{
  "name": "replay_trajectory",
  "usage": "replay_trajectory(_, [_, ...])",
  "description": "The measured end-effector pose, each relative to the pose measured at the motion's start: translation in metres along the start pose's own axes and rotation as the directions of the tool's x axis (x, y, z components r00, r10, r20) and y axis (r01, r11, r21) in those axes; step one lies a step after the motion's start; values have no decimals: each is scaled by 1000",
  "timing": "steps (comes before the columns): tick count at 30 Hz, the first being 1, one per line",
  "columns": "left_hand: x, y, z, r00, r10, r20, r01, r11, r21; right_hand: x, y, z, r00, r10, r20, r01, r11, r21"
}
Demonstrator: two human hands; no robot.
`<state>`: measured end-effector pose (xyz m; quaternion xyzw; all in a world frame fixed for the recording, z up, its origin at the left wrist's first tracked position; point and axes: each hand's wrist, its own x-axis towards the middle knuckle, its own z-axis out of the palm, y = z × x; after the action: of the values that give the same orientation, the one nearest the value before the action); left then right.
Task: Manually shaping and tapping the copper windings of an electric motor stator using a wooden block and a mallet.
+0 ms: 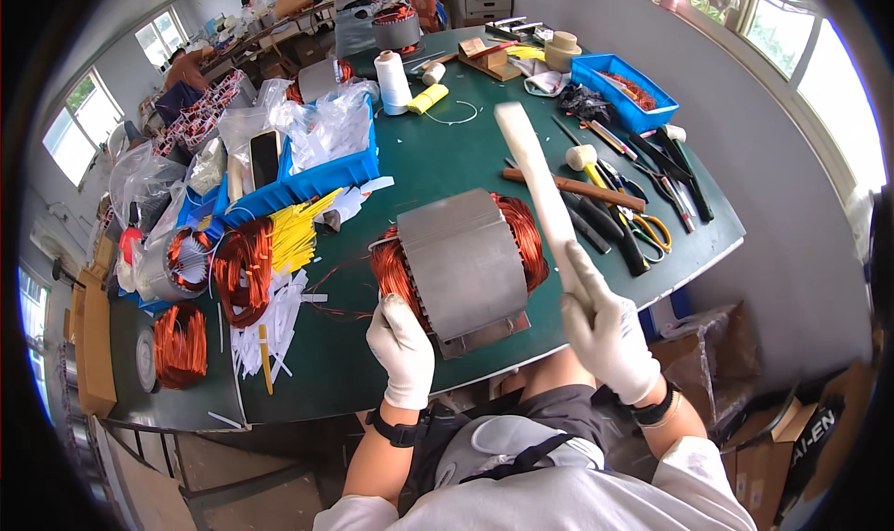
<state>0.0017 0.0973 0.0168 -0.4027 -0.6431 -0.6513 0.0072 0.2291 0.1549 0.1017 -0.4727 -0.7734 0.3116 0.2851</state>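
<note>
A grey motor stator (pixel 466 265) lies on its side on the green table, with bundled copper winding (pixel 391 275) bulging from both ends. My left hand (pixel 403 352), in a white glove, has its fingers closed at the lower edge of the left-end winding. Some of those fingertips are hidden against the wire. My right hand (pixel 610 331), gloved too, is wrapped around a long white paddle-like stick (pixel 533 172). The stick points up and away, just right of the stator and apart from it. Under the stator's near side a flat metal piece (pixel 484 337) shows.
Left of the stator are loose copper coils (pixel 244 275), yellow strips (pixel 296 233), white strips (pixel 265 335) and a blue bin (pixel 345 170) of plastic. Rightward lie a mallet (pixel 584 161), a wooden rod (pixel 596 192) and scissors (pixel 652 235). A thread cone (pixel 392 84) stands farther back.
</note>
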Motion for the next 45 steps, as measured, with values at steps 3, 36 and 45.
replay_trajectory(3, [-3,-2,-4,998,-62,-4,62,998,21,-2,-6,-9,996,-79,-49,81,996,46])
replay_trajectory(36, [32,19,-15,880,-452,148,462,886,-44,-28,49,39,808,-496,-319,477,867,-141])
replay_trajectory(45, [-10,-13,-16,988,24,154,-11,996,-87,-29,65,39,799,-488,-352,552,828,104])
